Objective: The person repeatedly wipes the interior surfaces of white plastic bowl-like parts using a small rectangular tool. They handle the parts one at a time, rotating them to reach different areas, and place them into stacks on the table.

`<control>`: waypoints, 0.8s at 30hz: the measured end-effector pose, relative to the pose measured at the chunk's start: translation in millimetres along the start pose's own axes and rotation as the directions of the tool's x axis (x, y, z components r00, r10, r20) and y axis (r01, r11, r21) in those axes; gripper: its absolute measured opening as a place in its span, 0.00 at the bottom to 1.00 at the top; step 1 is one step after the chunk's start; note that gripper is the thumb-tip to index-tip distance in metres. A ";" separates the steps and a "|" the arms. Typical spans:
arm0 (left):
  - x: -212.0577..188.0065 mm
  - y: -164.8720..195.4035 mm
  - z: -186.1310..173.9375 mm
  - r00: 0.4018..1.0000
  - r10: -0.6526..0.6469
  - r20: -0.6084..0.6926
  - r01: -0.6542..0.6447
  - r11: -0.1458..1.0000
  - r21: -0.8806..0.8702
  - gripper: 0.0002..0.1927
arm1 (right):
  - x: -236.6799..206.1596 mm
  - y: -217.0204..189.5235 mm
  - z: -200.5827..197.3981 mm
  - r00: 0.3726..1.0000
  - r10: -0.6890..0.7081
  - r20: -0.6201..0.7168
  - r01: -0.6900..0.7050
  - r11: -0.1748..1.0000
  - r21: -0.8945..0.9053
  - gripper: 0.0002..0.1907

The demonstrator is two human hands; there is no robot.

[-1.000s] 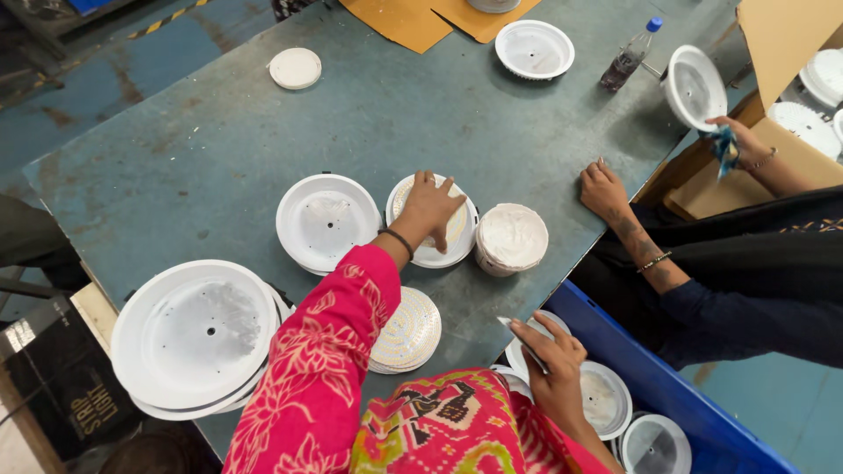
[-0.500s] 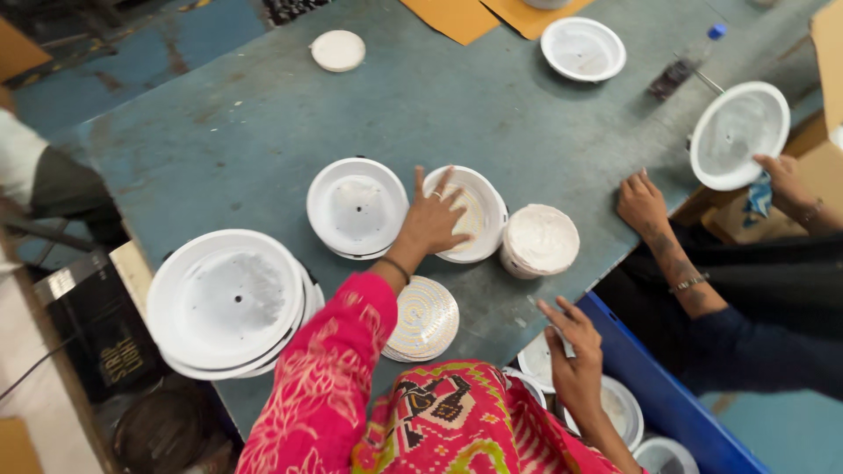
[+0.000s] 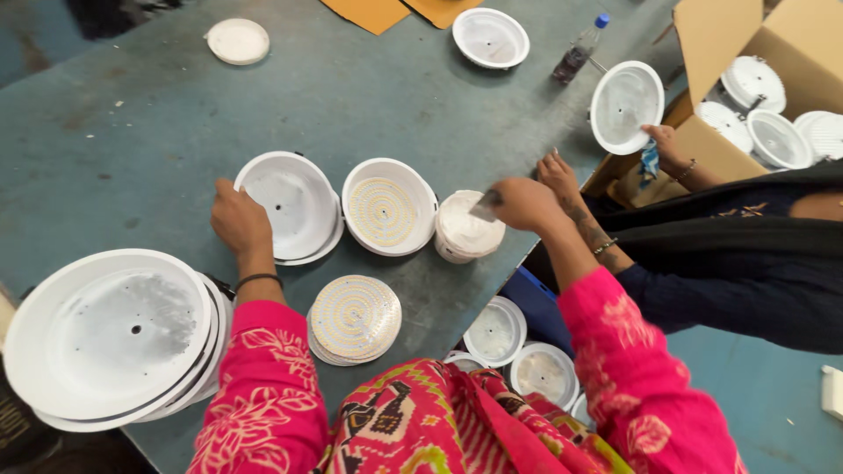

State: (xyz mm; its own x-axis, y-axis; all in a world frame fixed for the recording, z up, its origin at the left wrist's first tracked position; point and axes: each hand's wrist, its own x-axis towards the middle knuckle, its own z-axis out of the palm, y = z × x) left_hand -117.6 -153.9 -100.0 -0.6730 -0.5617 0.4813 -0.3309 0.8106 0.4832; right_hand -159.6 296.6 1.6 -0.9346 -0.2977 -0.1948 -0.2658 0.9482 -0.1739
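My left hand (image 3: 239, 221) grips the left rim of a white round housing (image 3: 294, 200) lying on the table. Beside it sits another white housing (image 3: 389, 209) with a dotted LED disc inside. My right hand (image 3: 520, 204) hovers over a white tub of paste (image 3: 465, 233) and holds a small flat spatula (image 3: 486, 207). A short stack of dotted LED discs (image 3: 355, 317) lies near the table's front edge, between my arms.
A stack of large white housings (image 3: 110, 338) sits at the front left. A co-worker on the right holds a white housing (image 3: 625, 106) and a blue cloth (image 3: 649, 161). A cardboard box (image 3: 773, 88) holds more housings. A small bottle (image 3: 579, 52), a lid (image 3: 237, 40) and another housing (image 3: 491, 37) lie farther back.
My left hand moved from the LED housing to the left housing's rim. My right hand rose from my lap to the paste tub with the spatula.
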 end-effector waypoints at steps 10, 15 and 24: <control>-8.9 31.1 -50.3 0.971 -0.181 -0.158 0.027 0.737 -0.675 0.16 | 66.2 -6.2 48.5 0.968 -0.021 0.251 0.056 0.990 -0.130 0.21; -52.7 27.5 -75.7 0.872 -0.286 0.397 0.459 0.197 -0.866 0.14 | 62.6 7.9 52.5 0.937 0.010 0.349 -0.044 0.995 0.088 0.21; -179.8 70.3 -98.7 0.558 -0.075 0.826 0.825 -0.054 -0.563 0.28 | 38.8 -0.3 67.8 0.962 0.175 0.210 -0.265 0.785 0.560 0.14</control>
State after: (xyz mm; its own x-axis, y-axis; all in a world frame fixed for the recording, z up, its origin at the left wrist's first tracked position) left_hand 45.5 -12.3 -80.4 -0.8975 -0.2373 -0.3717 -0.1653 -0.6003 0.7825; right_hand -179.8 277.3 -71.3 -0.8958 -0.1434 -0.4207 0.1720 0.7610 -0.6256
